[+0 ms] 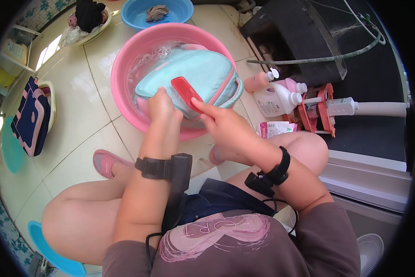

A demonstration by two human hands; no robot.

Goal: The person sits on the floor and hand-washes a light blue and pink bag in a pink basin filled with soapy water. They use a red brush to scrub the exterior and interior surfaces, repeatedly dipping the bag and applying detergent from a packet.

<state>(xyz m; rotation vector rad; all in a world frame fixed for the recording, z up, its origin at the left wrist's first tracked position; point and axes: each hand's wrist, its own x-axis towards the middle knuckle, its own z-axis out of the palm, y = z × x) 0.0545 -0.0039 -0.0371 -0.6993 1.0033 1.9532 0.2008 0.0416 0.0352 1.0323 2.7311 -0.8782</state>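
A light-blue fabric bag with pink trim lies in a pink plastic basin holding sudsy water. My left hand grips the bag's near edge at its left part. My right hand holds a red scrubbing brush by its near end, and the brush lies over the bag's near side. The brush's bristles face down and are hidden. Each of my wrists has a black strap with a device on it.
Behind stands a blue basin with a wet cloth. Detergent bottles and a red plastic rack are at the right. A laundry basket is back left; a navy and pink bag lies far left. A hose hangs at upper right.
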